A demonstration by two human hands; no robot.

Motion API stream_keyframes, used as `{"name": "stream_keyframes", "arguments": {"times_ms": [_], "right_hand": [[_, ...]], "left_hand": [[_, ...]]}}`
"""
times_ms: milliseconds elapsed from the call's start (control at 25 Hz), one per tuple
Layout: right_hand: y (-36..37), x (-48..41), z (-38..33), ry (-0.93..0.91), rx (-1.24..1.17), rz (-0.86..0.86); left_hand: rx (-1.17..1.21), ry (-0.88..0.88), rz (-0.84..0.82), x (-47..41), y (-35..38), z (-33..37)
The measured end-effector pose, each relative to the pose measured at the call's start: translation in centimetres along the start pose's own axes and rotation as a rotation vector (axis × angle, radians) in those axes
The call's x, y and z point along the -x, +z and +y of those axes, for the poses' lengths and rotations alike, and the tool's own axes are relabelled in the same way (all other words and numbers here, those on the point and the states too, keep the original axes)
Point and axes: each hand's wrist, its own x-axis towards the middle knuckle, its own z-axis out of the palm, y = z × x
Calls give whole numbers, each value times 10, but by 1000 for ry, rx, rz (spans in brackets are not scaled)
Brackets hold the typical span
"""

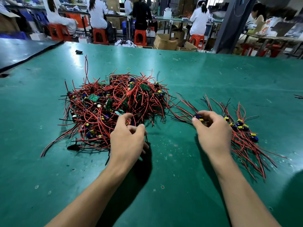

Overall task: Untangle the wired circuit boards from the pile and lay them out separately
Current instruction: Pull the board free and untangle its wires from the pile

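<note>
Tangled pile, right hand pinching board

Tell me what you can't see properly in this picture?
Head view:
Board in the right hand: mostly covered by its fingers, blurred.
Whether the left hand holds anything: its back hides that.
Boards deep in the pile: buried under red wires.
Small black thing far off: too small.

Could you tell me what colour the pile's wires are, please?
The wires are mostly red, some black; head view.

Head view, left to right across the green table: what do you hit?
tangled pile → right hand, pinching one wired board → laid-out boards. Left hand overlaps the pile, so it is omitted.
</note>
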Motion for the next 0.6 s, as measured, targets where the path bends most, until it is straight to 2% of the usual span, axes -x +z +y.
{"name": "stream_keyframes", "arguments": {"times_ms": [120, 160, 240, 320, 400, 440, 600], "right_hand": [[-4, -1, 7, 28, 336, 40], [-1, 1, 6, -26, 355, 48], [10, 9, 1, -206, 225, -7], [25, 22, -5, -269, 87, -185], [35, 30, -6, -227, 82, -345], [38, 29, -3, -207, 105, -370], [29, 12, 7, -64, 146, -284]], "left_hand": [[57, -36, 13, -1, 0, 0], [69, -45, 11, -1, -1, -2], [108, -86, 26, -6, -3, -2], [133, -117, 32, -13, -5, -5], [134, -129, 33, -17, -8, -7], [132, -132, 37, -18, -9, -7], [98, -125, 42, -22, -13, -8]]}}
